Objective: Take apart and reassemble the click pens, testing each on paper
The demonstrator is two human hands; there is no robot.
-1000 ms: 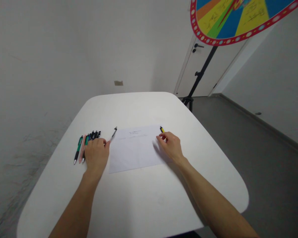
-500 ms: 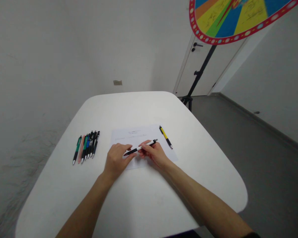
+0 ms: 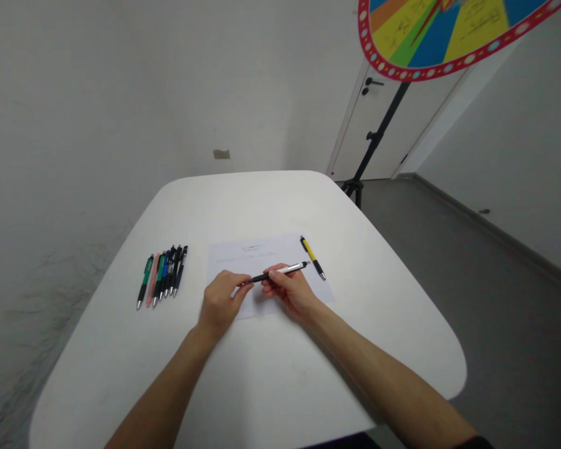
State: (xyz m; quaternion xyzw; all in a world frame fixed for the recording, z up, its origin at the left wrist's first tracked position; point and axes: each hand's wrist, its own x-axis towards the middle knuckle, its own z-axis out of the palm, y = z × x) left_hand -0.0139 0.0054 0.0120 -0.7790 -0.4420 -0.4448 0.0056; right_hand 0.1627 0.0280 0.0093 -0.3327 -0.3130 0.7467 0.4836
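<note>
Wht tbl (image 3: 243,206); L grip (image 3: 221,300), R grip (image 3: 292,292) pinch pen (image 3: 290,269)

Held pen (image 3: 292,269) smooth plastic with faint sheen, yellow pen (image 3: 311,254) plastic with shiny metal-looking tip, pen row (image 3: 159,280) plastic with metallic tips, sheet (image 3: 257,264) matt paper, tabletop (image 3: 252,202) smooth with soft sheen, wall (image 3: 168,112) matt and scuffed, floor (image 3: 430,249) matt
</note>
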